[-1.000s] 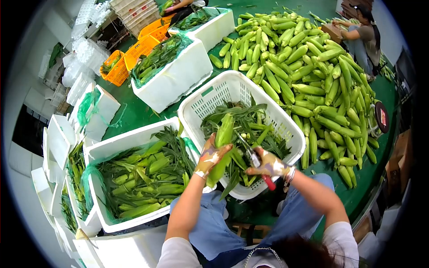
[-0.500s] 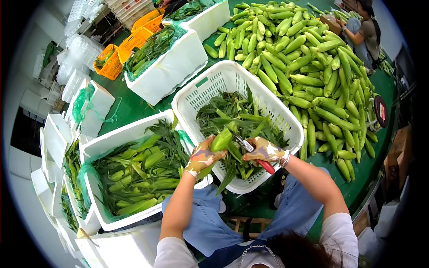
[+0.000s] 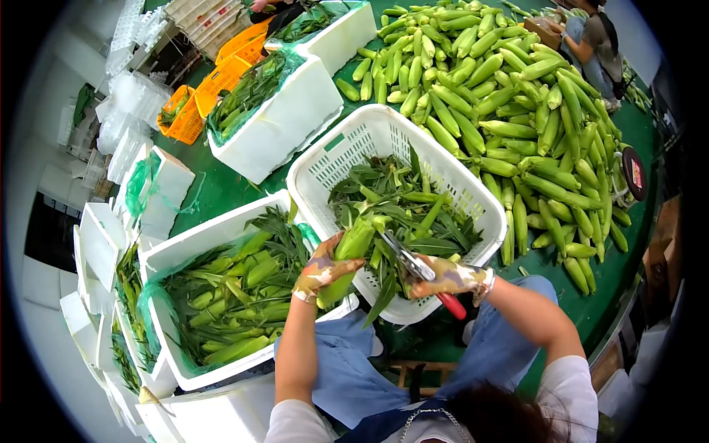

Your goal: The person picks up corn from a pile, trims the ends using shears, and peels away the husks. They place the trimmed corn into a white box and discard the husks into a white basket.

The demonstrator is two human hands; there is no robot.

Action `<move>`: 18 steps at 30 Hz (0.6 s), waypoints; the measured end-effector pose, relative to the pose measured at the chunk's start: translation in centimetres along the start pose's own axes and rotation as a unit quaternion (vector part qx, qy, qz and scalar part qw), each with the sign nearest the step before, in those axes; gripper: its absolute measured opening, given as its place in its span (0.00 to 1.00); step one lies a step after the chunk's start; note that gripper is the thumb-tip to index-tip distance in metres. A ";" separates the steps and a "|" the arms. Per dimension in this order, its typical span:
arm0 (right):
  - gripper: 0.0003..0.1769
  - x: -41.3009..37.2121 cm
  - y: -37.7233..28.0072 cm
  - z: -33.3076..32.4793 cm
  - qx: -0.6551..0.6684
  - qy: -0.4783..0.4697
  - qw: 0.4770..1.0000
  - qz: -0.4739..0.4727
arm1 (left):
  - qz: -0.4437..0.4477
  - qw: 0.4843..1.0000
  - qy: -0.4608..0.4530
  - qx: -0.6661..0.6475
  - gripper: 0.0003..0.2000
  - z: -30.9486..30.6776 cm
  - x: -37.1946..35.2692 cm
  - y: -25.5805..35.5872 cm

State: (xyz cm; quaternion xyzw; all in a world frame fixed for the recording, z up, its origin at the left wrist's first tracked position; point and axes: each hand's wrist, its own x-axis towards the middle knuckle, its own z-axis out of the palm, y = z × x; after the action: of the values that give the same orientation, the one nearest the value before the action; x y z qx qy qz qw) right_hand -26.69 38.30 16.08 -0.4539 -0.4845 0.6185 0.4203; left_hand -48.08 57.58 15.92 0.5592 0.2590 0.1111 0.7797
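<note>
Both hands wear patterned gloves. My left hand (image 3: 323, 270) is wrapped round a green corn ear (image 3: 351, 249), held tilted over the near left edge of the white slatted basket (image 3: 484, 193). My right hand (image 3: 442, 276) holds pruning shears (image 3: 405, 255) with a red handle, their metal end pointing toward the top of the ear. Cut leaves (image 3: 384, 184) lie in the basket below the hands. Left of it, a white foam box (image 3: 164, 255) lined with green net holds corn ears and leaves.
A large heap of corn ears (image 3: 517, 125) lies on the green floor (image 3: 221, 181) at upper right. Another foam box (image 3: 277, 133) and orange crates (image 3: 214, 81) stand at upper left. A person (image 3: 591, 44) sits at top right.
The ear in my left hand has tilted more upright, and that hand has shifted slightly left and down. My right hand with the shears has moved a little right and down, away from the ear.
</note>
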 end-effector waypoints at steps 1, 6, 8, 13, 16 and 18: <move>0.34 -0.4 0.1 0.2 -0.036 -0.013 0.999 0.021 | 0.005 1.000 0.011 -0.004 0.38 0.7 0.0 0.7; 0.31 -0.4 2.5 1.0 -0.160 0.027 0.987 -0.004 | 0.005 0.995 0.091 0.043 0.35 -0.2 1.0 -0.7; 0.29 0.4 2.9 1.1 0.047 0.032 0.998 0.041 | -0.039 0.997 0.063 0.011 0.34 0.7 0.9 0.1; 0.43 0.3 -1.1 0.1 0.162 0.035 0.985 0.055 | -0.123 0.989 -0.078 -0.001 0.35 1.0 1.0 -1.6; 0.23 1.5 -1.8 -1.7 0.172 0.121 0.976 0.057 | -0.124 0.944 -0.186 0.242 0.37 1.6 0.2 -3.0; 0.18 2.1 -3.3 -3.5 0.082 0.114 0.987 0.072 | -0.191 0.965 -0.179 0.004 0.39 2.7 0.2 -2.6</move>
State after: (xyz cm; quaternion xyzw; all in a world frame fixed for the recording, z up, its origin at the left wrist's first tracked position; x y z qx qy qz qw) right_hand -23.53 41.60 18.55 -0.5191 -0.3471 0.6292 0.4628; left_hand -46.73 54.54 14.11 0.5129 0.2179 -0.1426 0.8180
